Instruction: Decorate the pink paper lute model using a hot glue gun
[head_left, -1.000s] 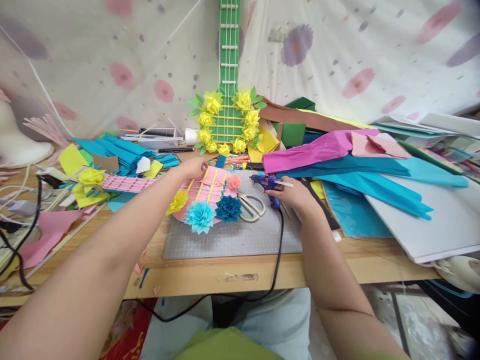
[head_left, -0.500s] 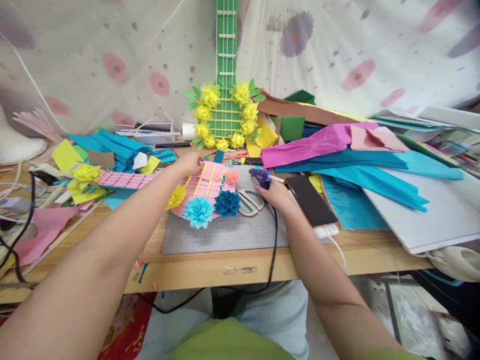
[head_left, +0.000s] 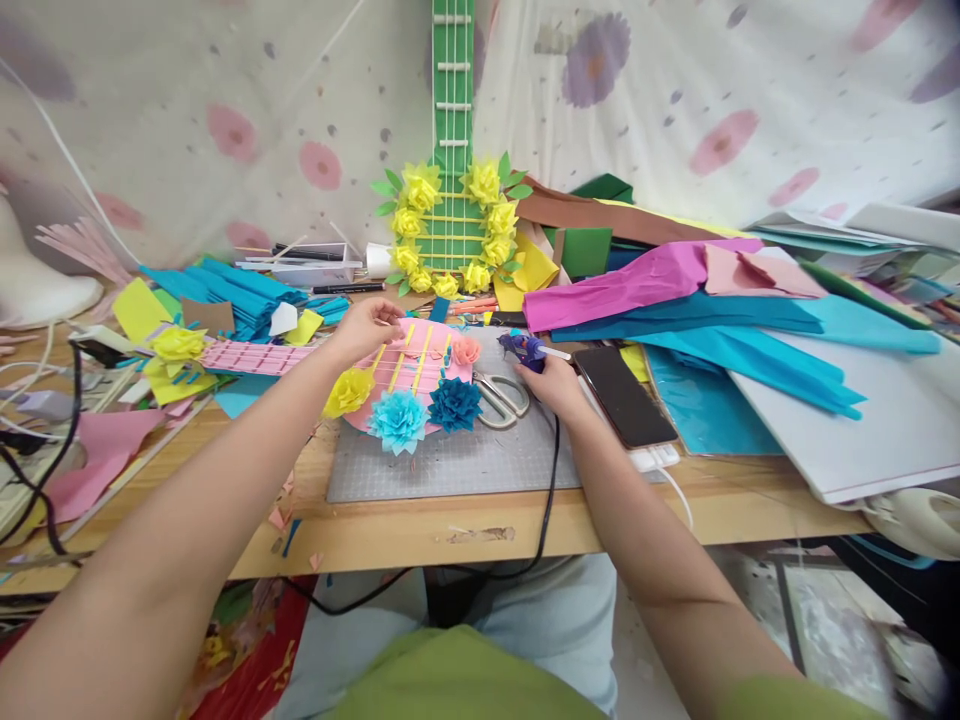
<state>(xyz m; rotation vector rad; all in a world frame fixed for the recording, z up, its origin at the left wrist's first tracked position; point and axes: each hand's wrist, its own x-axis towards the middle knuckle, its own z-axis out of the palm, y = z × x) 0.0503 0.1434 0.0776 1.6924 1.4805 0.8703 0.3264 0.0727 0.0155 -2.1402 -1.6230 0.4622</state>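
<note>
A pink paper guitar point(head_left: 427, 375) lies on the grey cutting mat point(head_left: 517, 470), its neck pointing left. Paper flowers sit along its edge: a yellow flower point(head_left: 349, 391), a light blue flower point(head_left: 397, 421), a dark blue flower point(head_left: 454, 404) and a small coral flower point(head_left: 466, 350). Just over the upper left edge of the body is my left hand point(head_left: 365, 328), fingers loosely bent and apart, nothing seen in them. My right hand point(head_left: 553, 383) grips a purple hot glue gun point(head_left: 523, 350), a white glue stick poking out of its back. Scissors point(head_left: 504, 400) lie between guitar and glue gun.
A green paper guitar point(head_left: 453, 215) with yellow flowers stands upright at the back. A phone point(head_left: 626, 397) lies right of my right hand, near magenta crepe paper point(head_left: 637, 278) and blue paper strips point(head_left: 757, 350). The glue gun's black cord point(head_left: 551, 500) hangs over the table edge.
My left hand has let go of the pink guitar's upper edge and moved slightly left, its fingers loosening. My right hand stays in place with the glue gun.
</note>
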